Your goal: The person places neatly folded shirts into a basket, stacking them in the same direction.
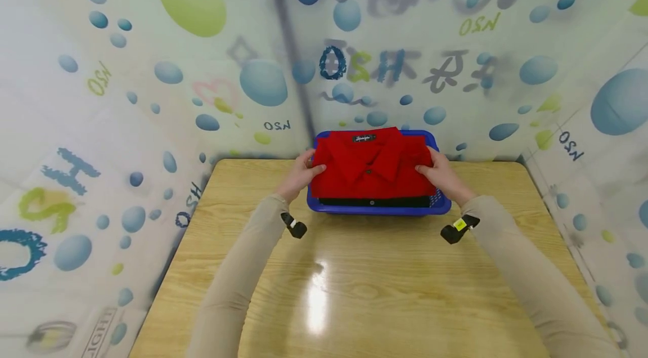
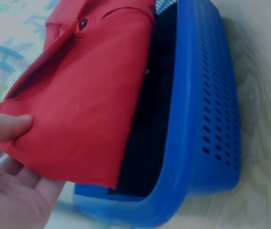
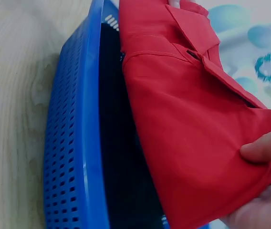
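Note:
A folded red collared shirt (image 1: 369,169) lies over a blue perforated basket (image 1: 379,211), its collar toward the wall. My left hand (image 1: 302,173) grips the shirt's left edge, thumb on top and fingers beneath, as the left wrist view shows. The right edge is held the same way by my right hand (image 1: 441,173). Below the red shirt, inside the basket, is a dark folded garment (image 2: 154,109) with a button. The red shirt's near edge sits above the dark cloth in both wrist views. Deeper basket contents are hidden.
The basket stands on a wooden table (image 1: 374,285) near its far edge. Behind it and along both sides hangs a patterned curtain-like wall (image 1: 228,54). Small black wrist cameras are strapped on both forearms.

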`<state>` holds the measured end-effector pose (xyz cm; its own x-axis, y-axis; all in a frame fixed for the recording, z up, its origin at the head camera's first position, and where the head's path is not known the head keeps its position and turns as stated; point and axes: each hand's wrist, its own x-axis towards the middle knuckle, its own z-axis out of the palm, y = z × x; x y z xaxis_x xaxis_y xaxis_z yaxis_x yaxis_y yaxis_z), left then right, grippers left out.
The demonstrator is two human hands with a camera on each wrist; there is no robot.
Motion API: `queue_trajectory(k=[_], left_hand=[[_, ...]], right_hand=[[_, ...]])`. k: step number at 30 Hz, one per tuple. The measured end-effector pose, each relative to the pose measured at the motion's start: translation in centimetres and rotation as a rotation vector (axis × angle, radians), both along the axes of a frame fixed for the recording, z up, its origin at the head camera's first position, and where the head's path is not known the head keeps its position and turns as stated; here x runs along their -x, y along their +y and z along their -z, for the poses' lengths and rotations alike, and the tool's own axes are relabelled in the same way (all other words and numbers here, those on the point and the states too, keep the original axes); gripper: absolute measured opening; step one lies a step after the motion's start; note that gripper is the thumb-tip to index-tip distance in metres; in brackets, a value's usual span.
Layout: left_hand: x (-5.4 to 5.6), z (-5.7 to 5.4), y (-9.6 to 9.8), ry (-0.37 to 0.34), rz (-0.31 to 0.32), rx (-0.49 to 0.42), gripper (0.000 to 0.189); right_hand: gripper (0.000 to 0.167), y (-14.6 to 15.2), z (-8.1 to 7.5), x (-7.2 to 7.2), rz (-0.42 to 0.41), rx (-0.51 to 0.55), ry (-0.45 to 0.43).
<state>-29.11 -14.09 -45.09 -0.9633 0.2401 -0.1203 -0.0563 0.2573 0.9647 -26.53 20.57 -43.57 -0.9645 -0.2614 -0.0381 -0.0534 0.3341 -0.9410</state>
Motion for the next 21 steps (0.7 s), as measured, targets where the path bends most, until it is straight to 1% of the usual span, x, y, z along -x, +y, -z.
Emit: queue_trajectory(k=[2,5,6,9,11,14,15,17,19,21], left_hand=[[0.3,0.3,0.3,-0.030,-0.024,0.035,0.050],[0.5,1.1,0.6,-0.060,-0.062,0.100,0.058],[0.8,2.1,0.6,-0.050,-0.068,0.112,0.055],[0.7,3.2,0.5,-0.041,-0.074,0.135,0.044],[0.7,3.7,0.5,-0.029,-0.080,0.144,0.033],[0.6,3.8,1.0,0.034,-0.097,0.225,0.022],[0.7,3.8,1.2,0.062,-0.102,0.269,0.020],[0.7,3.7,1.6,0.097,-0.117,0.354,0.019],[0.7,3.7,2.0,0.105,-0.140,0.422,0.022],[0.7,3.6,2.3,0.095,-0.173,0.467,0.028]], right_hand=[[0.050,0.2,0.5,0.1,-0.002,0.014,-0.033],[0.051,0.3,2.0,0.3,0.003,0.031,-0.072],[0.051,0.4,3.0,0.6,0.006,0.032,-0.079],[0.050,0.5,4.8,0.7,0.009,0.050,-0.114],[0.050,0.5,5.6,0.7,0.018,0.060,-0.130],[0.050,0.5,6.4,0.7,0.042,0.079,-0.146],[0.050,0.5,6.6,0.7,0.049,0.078,-0.150],[0.051,0.5,7.0,0.8,0.067,0.078,-0.168],[0.051,0.3,7.3,0.9,0.077,0.064,-0.182],[0.051,0.2,7.4,1.0,0.093,0.043,-0.191]])
